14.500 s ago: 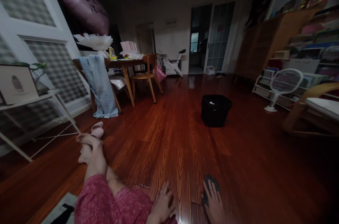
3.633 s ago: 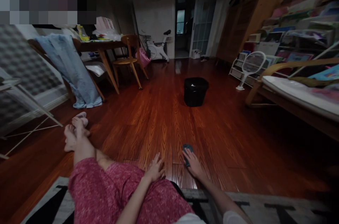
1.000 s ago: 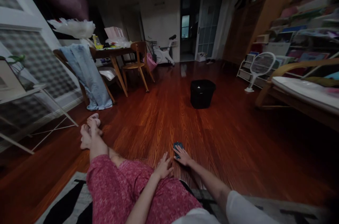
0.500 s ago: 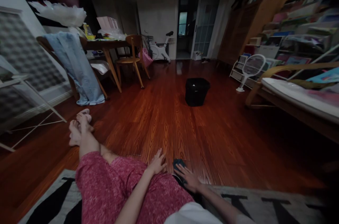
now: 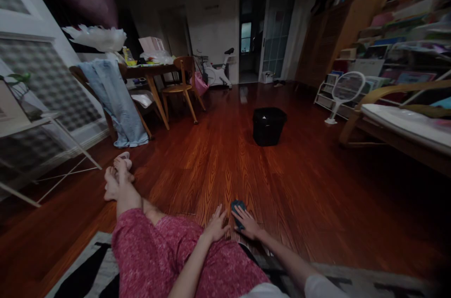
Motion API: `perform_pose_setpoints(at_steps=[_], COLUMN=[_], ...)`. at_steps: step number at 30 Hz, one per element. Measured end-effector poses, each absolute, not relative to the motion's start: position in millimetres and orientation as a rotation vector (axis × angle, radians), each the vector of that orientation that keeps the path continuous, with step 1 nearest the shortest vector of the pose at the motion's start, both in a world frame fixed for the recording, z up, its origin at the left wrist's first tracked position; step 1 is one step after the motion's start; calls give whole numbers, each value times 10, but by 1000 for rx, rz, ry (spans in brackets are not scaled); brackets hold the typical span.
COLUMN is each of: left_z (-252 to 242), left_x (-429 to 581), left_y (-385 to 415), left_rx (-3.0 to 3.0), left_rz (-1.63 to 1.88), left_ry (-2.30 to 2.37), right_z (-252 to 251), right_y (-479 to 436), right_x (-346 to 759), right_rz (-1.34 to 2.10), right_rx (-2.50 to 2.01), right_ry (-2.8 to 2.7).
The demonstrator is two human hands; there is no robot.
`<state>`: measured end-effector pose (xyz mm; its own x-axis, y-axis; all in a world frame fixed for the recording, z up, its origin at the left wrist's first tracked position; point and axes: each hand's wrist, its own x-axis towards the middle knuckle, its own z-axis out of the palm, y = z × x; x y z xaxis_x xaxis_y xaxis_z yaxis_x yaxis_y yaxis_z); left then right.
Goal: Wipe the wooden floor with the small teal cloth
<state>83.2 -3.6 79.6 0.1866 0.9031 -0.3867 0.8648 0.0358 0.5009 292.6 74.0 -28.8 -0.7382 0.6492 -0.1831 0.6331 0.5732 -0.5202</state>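
Observation:
My right hand [image 5: 247, 223] lies with its fingers spread over a small dark blue-grey thing [image 5: 238, 206] on the wooden floor [image 5: 197, 176]. It looks soft and flat, perhaps a folded cloth, and the hand hides part of it. My left hand [image 5: 216, 226] holds nothing. Its fingers are apart, close above the edge of the patterned red trousers [image 5: 176, 251] on my lap, a short way left of the right hand. My bare legs [image 5: 130, 194] stretch to the left across the floor.
A glossy black bin [image 5: 269, 127] stands on the floor ahead. At left are a table with chairs [image 5: 185, 86], jeans [image 5: 121, 105] over a chair back, and a white-legged stand [image 5: 70, 147]. A wooden daybed [image 5: 405, 121] is at right. Beneath me is a grey-and-black rug [image 5: 88, 260].
My right hand and the dark thing have moved slightly forward on the floor, away from my body. The left hand has hardly moved. The view has tilted up and turned a little left.

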Motion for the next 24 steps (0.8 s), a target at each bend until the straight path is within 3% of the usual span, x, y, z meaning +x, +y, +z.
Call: perform_pose_setpoints(at_steps=[9,18,24], left_z=[703,733,742], left_x=[818,838,820], left_y=[-14,-28,-20], left_rx=[1809,1808,1806], left_rz=[90,67,77], left_ry=[1645,1671,1662], right_z=[-662,-113,-84], right_y=[-188,854,1023], right_x=[3647,2837,2610], right_rz=[986,955,958], right_rx=[-1103,-1235,-1278], right_ry=[-2777,-2737,-2722])
